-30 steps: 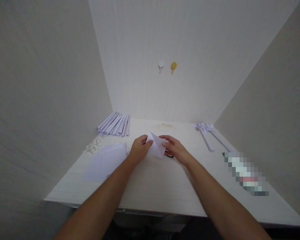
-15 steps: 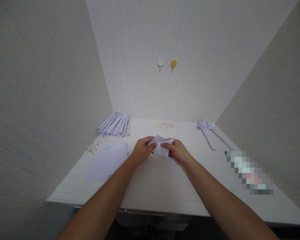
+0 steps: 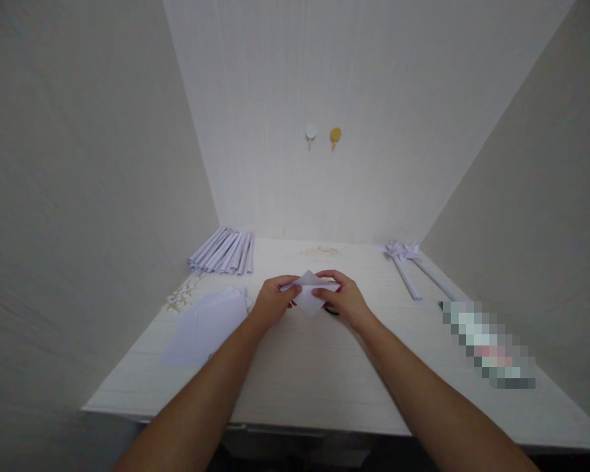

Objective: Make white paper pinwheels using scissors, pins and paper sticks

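A small folded piece of white paper [image 3: 309, 300] is held between both hands over the middle of the table. My left hand [image 3: 274, 301] pinches its left side, thumb on top. On the right side my right hand [image 3: 347, 300] grips it the same way, thumb across the front. One corner of the paper points up and away, another down toward me. A dark curved object [image 3: 332, 311] shows in part beneath my right hand; I cannot make out what it is.
Loose white sheets [image 3: 209, 328] lie left of my hands. Behind them is a pile of rolled paper tubes [image 3: 223, 250]. Two tubes with folded paper ends [image 3: 407, 275] lie at the back right, near a pixelated object [image 3: 486, 344]. Two hooks [image 3: 335, 135] hang on the back wall.
The paper has been turned between my hands from a tilted position to one with a corner pointing straight up. The fingers have shifted along its edges. The view has tipped slightly upward.
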Tool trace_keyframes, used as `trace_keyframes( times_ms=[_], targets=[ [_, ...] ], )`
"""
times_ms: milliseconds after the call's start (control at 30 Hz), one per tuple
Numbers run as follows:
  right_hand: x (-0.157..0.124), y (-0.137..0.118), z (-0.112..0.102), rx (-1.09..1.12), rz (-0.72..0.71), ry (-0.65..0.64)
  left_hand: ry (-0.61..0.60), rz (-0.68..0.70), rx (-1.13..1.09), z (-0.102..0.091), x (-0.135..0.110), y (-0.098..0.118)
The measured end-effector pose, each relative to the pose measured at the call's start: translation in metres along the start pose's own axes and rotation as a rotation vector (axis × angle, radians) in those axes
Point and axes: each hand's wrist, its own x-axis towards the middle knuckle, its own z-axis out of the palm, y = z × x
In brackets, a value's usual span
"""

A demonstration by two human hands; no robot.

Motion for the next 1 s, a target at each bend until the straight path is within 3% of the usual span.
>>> trace_keyframes(
  times_ms=[433, 733, 900, 1000],
  targets=[
    [0.005, -0.001, -0.006, 0.061, -0.017, -0.011, 0.057, -0.097, -0.158, -0.003, -0.003, 0.011],
    [-0.004, -0.009, -0.008, -0.01, -0.076, -0.141, 0.098, -0.108, -0.155, -0.002, -0.003, 0.013],
    [-0.01, -0.018, -0.012, -0.052, 0.009, -0.336, 0.07, -0.123, -0.155, -0.002, -0.002, 0.01],
    [-0.01, -0.019, -0.012, -0.041, 0.064, -0.37, 0.041, -0.128, -0.153, -0.001, -0.002, 0.008]
  ],
)
